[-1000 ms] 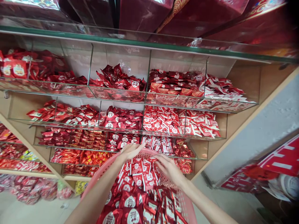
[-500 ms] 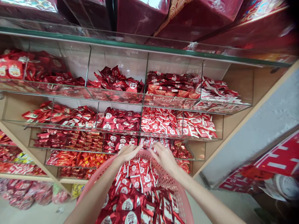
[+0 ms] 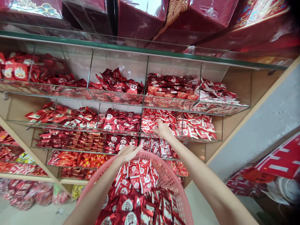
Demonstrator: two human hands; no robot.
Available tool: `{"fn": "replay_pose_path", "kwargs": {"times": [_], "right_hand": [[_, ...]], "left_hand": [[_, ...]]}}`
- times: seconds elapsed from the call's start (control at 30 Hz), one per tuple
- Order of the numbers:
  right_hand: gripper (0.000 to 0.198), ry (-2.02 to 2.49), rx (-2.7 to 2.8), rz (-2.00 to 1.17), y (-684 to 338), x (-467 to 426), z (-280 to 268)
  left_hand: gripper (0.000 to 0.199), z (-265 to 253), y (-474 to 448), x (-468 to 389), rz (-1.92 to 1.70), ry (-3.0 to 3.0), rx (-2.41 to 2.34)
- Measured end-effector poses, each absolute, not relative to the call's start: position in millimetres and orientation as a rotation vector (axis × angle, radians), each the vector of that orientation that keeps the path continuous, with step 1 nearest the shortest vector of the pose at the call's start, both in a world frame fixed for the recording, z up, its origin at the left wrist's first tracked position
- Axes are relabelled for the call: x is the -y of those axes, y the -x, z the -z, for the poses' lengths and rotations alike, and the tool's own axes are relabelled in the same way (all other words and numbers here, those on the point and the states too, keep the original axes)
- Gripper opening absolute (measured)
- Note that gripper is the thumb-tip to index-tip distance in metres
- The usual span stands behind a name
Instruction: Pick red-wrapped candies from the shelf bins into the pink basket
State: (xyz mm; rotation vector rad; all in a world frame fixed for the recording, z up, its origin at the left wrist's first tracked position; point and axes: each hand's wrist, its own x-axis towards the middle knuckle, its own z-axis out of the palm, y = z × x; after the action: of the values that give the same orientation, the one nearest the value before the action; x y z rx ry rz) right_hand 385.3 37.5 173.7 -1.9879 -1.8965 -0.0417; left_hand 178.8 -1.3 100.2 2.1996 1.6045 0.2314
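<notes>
A pink perforated plastic basket (image 3: 181, 195) sits before me, filled with small red candy packets (image 3: 127, 203), some dark red and some red and white. My left hand (image 3: 128, 154) is on its far rim, thumb stretched along the rim and the other fingers mostly hidden beyond it. Farther out, my right hand (image 3: 163, 130) is over a glass shelf compartment of red-and-white packets (image 3: 150, 120). Thumb and forefinger stand apart there, touching or close to the packets; no packet shows in its grip.
Glass shelf edges (image 3: 122, 46) and thin upright dividers (image 3: 91, 68) surround the compartments of red packets. Large dark red boxes (image 3: 140, 22) stand above. Bagged packets (image 3: 23, 193) lie on the floor at left. A grey wall (image 3: 264, 112) and red printed bags (image 3: 281, 156) are at right.
My right hand has moved from the basket's far rim up and forward to the packets on the shelf. My left hand and the basket stay almost where they were.
</notes>
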Motion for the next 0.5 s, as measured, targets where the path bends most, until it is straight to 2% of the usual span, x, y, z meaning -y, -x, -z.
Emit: {"fn": "replay_pose_path", "kwargs": {"times": [0.2, 0.33, 0.4, 0.5], "right_hand": [[0.043, 1.929, 1.879, -0.005, -389.2, -38.7, -176.6], [0.036, 1.655, 1.804, 0.049, -394.4, -9.5, -187.4], [0.03, 1.474, 1.874, -0.043, -393.6, 15.7, -186.8], [0.019, 1.229, 2.19, -0.344, -381.9, 53.4, -169.6]], "left_hand": [[0.085, -101.2, -179.1, 0.4, -0.21, -2.136, -1.625], [0.089, -98.5, -173.4, -3.4, -0.23, -2.041, -1.626], [0.088, -96.5, -169.2, -5.5, -0.243, -1.981, -1.611], [0.087, -93.8, -165.5, -8.1, -0.25, -1.955, -1.575]]}}
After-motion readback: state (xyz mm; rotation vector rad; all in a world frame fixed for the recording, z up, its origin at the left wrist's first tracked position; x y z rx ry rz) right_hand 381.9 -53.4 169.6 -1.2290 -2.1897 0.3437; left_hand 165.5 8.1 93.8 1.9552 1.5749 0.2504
